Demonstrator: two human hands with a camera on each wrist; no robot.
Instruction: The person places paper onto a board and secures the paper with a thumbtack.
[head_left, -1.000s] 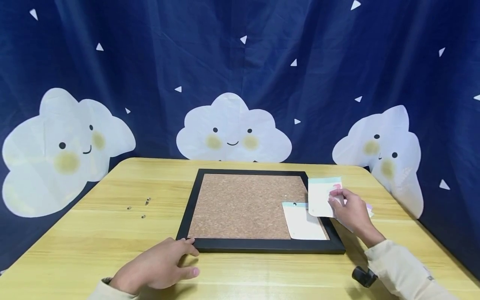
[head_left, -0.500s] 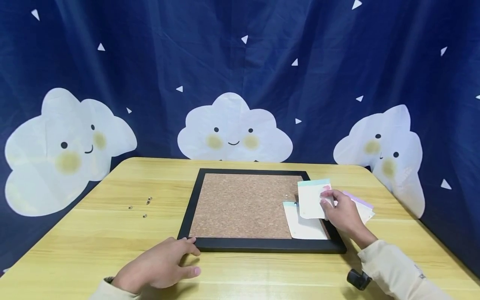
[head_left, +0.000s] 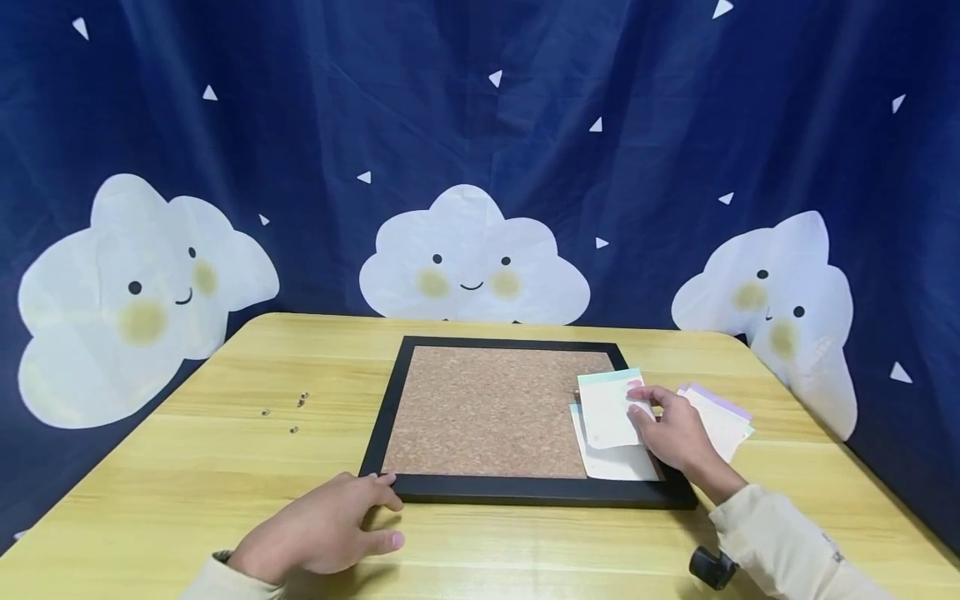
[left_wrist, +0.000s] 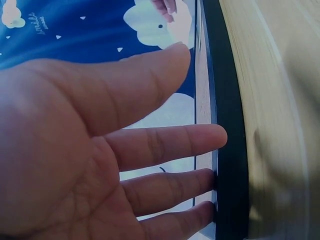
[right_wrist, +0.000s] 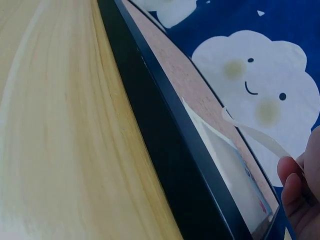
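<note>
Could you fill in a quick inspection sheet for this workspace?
Surface: wood-grain table.
Job's things: black-framed corkboard, flat; lower sheet lying at its near right corner; loose sheets right of it.
Clutter: four small shiny pieces left of board, too small to identify; black object near right, unclear.
Left grip: bare hand, fingers extended at board's near left corner.
Right grip: bare hand pinching raised sheet above the lower one.
Cables: nothing seen.
Surroundings: blue curtain, smiling clouds.

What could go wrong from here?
The right hand pinches the raised sheet by one side, so its free end could droop. In the head view it overlaps the lower sheet and might nudge it. Small shiny pieces lie on the tabletop; a bump could scatter them.
</note>
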